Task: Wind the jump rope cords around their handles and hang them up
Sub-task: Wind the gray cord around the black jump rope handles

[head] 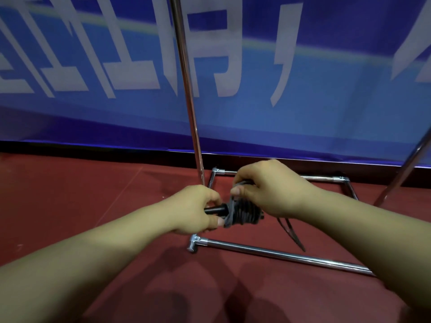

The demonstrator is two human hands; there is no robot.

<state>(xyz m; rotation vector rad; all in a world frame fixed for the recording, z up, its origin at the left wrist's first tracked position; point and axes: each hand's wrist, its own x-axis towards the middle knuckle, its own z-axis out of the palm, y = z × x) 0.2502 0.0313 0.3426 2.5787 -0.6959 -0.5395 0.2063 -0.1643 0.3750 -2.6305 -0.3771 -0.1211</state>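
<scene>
Left hand [198, 208] grips the black handles [215, 210]; right hand [263, 185] pinches the grey cord [240, 212] at the coil, above the floor. Risk — slackened tension lets wraps slip (loose tail dangling).

blue banner [233, 66], large white characters, blurred and cropped, none legible

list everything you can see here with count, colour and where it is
jump rope handles: black, number unclear, held at centre
cord: one, grey, wound round the handles, loose end hanging at right
metal rack: one, chrome, base on the floor, upright pole at centre, slanted pole at right
banner: one, blue with white characters, behind the rack
floor: dark red
hands: two; left hand grips the handles, right hand pinches the cord
</scene>
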